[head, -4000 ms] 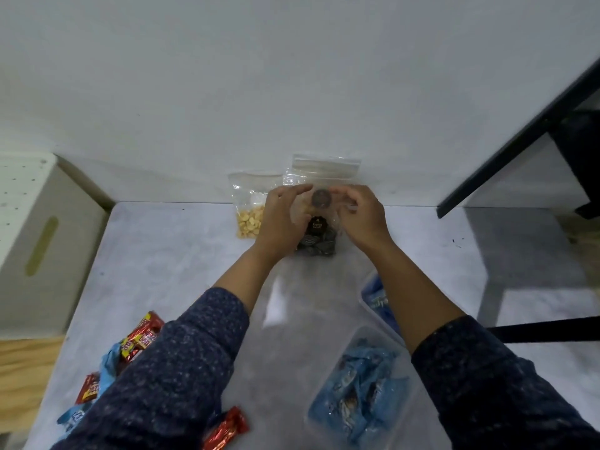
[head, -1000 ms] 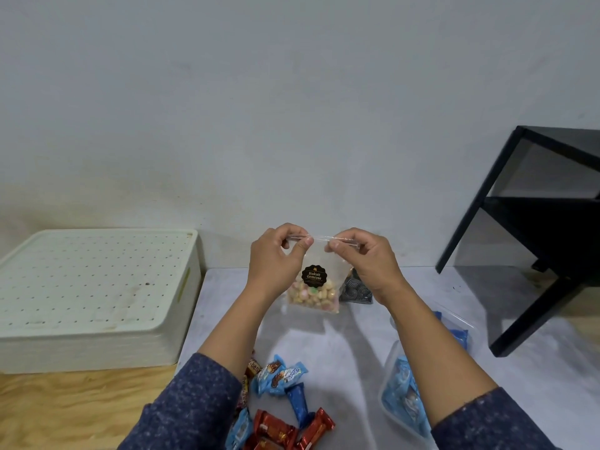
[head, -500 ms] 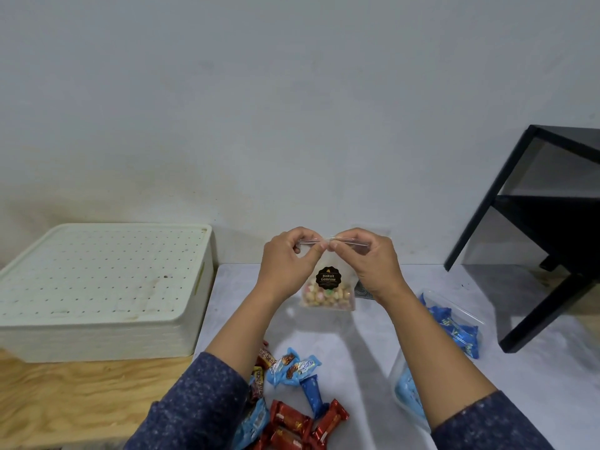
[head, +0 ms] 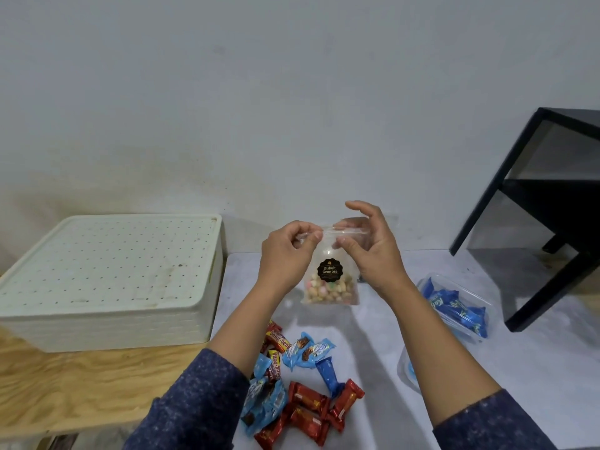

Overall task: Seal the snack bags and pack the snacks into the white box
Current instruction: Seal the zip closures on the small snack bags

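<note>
A clear zip bag [head: 331, 287] of small pastel biscuits, with a round black label, hangs above the grey table. My left hand [head: 285, 254] pinches its top strip at the left end. My right hand [head: 370, 248] pinches the same strip from the right between thumb and middle fingers, its index finger raised. The white box [head: 107, 277] with a perforated lid stands shut at the left on a wooden surface. Loose red and blue wrapped snacks [head: 302, 384] lie on the table below my hands.
Two clear plastic tubs hold blue wrapped snacks, one at the right [head: 457, 303] and one partly hidden by my right forearm [head: 407, 368]. A black metal shelf frame [head: 545, 216] stands at the far right. A white wall rises close behind the table [head: 535, 368].
In the last second my hands stayed pinched on the biscuit bag's top strip. My right index finger has lifted off the strip. Four seconds ago my hands held a bag of dark snacks.
</note>
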Motion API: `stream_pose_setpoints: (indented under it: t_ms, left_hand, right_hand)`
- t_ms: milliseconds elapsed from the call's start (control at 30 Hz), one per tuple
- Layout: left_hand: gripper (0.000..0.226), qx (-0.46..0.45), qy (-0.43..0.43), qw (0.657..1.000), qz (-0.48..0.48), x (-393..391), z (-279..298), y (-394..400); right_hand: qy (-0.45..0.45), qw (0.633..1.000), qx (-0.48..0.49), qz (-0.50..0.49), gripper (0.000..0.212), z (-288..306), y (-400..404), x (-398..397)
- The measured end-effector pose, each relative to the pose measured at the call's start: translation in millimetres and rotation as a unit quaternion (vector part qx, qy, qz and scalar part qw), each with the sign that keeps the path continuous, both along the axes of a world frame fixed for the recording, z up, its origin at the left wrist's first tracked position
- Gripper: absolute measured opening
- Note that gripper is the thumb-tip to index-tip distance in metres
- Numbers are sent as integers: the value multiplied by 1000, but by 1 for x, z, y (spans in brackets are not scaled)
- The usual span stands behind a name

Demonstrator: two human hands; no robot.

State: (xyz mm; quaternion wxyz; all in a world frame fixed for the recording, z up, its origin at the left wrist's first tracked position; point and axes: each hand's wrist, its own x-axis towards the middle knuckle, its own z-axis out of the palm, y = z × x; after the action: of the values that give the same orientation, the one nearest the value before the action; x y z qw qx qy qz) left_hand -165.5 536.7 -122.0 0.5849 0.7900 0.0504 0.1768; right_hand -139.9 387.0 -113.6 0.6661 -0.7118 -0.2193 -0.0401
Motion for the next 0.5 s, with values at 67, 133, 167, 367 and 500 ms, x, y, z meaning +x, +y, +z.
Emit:
stream_pose_setpoints:
  t_ms: [67, 133, 167, 367, 500]
  left_hand:
    - [7, -57, -3, 998, 30, 1, 1, 2]
    - [6, -113, -9, 993, 45, 3, 3, 5]
    - [5, -127, -12, 991, 41, 5, 3, 5]
    - [30, -49, -39, 998, -21, 12, -5, -11]
    - [49, 3, -51, 996, -67, 22, -22, -14]
  right_hand:
    - [-29, 999, -26, 3, 57, -4, -2, -2]
    - [-50, 996, -66, 11, 55, -7, -5, -4]
    - [-55, 994, -93, 13, 51, -9, -6, -3]
    - [-23, 988, -152, 4, 37, -16, -14, 12]
    - [47, 995, -85, -22, 34, -27, -25, 29]
